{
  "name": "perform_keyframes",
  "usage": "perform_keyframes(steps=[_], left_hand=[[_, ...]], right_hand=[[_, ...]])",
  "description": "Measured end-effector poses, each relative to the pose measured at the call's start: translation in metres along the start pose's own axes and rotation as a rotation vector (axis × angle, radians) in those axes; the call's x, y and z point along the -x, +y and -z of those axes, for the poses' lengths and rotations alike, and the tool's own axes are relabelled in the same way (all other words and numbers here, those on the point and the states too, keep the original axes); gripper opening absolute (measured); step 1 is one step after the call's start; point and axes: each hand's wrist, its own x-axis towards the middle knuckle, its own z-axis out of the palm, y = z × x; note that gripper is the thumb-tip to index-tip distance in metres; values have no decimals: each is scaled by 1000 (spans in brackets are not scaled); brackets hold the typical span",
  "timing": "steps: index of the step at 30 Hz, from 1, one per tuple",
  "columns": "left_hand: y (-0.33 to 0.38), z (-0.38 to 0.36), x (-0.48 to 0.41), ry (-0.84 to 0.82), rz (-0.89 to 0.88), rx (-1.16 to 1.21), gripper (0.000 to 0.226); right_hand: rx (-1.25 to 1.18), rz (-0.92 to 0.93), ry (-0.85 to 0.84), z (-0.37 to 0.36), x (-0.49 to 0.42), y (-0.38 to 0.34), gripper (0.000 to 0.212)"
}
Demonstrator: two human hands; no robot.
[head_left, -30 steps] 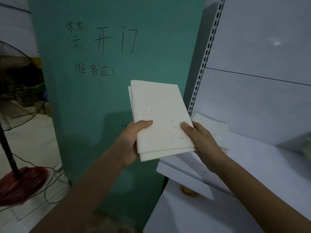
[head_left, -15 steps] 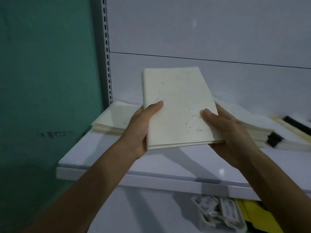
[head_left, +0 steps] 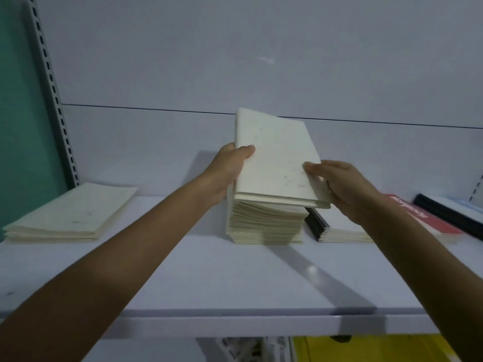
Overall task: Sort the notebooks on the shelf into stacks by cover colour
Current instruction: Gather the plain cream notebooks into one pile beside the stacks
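Two or three cream notebooks (head_left: 274,163) are held between my hands, just above a tall cream stack (head_left: 264,223) in the middle of the white shelf (head_left: 209,278). My left hand (head_left: 230,168) grips their left edge, thumb on the top cover. My right hand (head_left: 342,186) grips the right edge, thumb on the cover. A lower cream stack (head_left: 70,215) lies at the shelf's left end. Right of the tall stack sits a black-spined notebook stack (head_left: 326,228), then a red notebook (head_left: 428,218) and a black one (head_left: 449,212).
The shelf's back panel (head_left: 235,61) is plain white, with a slotted upright (head_left: 52,95) and a green wall (head_left: 18,113) at the left. Below the shelf edge, yellow items (head_left: 366,348) and some packaging (head_left: 251,348) show.
My view and both hands swung right from the green wall to the shelf's middle. The held cream notebooks went from beside the left stack to just over the tall cream stack.
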Motion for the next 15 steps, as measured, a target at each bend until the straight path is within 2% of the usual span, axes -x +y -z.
perform_keyframes(steps=[3, 6, 7, 10, 11, 13, 15], left_hand=[[0, -8, -15, 67, 57, -28, 20], [-3, -12, -31, 120, 160, -56, 30], [-7, -13, -36, 133, 196, -71, 33], [-24, -18, -43, 173, 267, -165, 38], [-31, -20, -45, 176, 273, -186, 42], [-41, -19, -49, 185, 263, -224, 50], [-45, -13, -54, 181, 262, -190, 42]], right_hand=[[113, -15, -26, 2, -26, 15, 28], [134, -88, 24, -5, -51, 29, 43], [140, -107, 41, -7, -59, 35, 42], [169, -163, 11, -17, -73, 58, 14], [171, -171, -1, -19, -76, 67, 11], [161, -181, -11, -20, -84, 81, 17], [145, -202, -20, -19, -90, 85, 28]])
